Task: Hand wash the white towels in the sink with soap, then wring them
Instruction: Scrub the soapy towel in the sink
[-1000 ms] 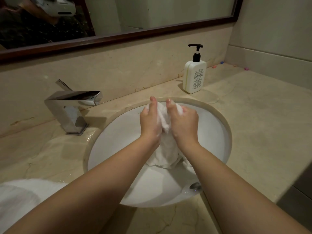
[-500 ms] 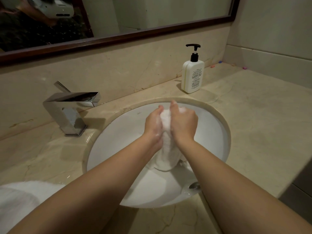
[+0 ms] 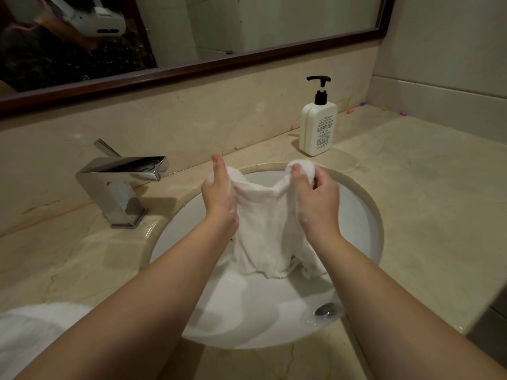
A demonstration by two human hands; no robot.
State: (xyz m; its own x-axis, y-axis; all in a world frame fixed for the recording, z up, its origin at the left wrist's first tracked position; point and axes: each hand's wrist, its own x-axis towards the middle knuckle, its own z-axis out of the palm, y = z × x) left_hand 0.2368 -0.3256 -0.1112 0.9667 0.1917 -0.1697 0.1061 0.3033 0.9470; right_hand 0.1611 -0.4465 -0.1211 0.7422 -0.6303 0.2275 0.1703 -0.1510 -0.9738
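Your left hand [image 3: 219,200] and right hand [image 3: 315,197] each grip wet white towel [image 3: 263,229], stretched above sink [image 3: 367,215]. Soapy grip likely slips; hanging end could drip onto bench [image 3: 425,215].

White towel [image 3: 263,231]; white sink [image 3: 247,311]; beige veined counter [image 3: 425,215]; white bottle [image 3: 318,130], black pump

a bathroom: a round white sink [image 3: 365,215] sunk into a beige marble tabletop [image 3: 425,215], a chrome tap [image 3: 120,185], a pump soap bottle [image 3: 318,124], a framed wall mirror [image 3: 247,28].
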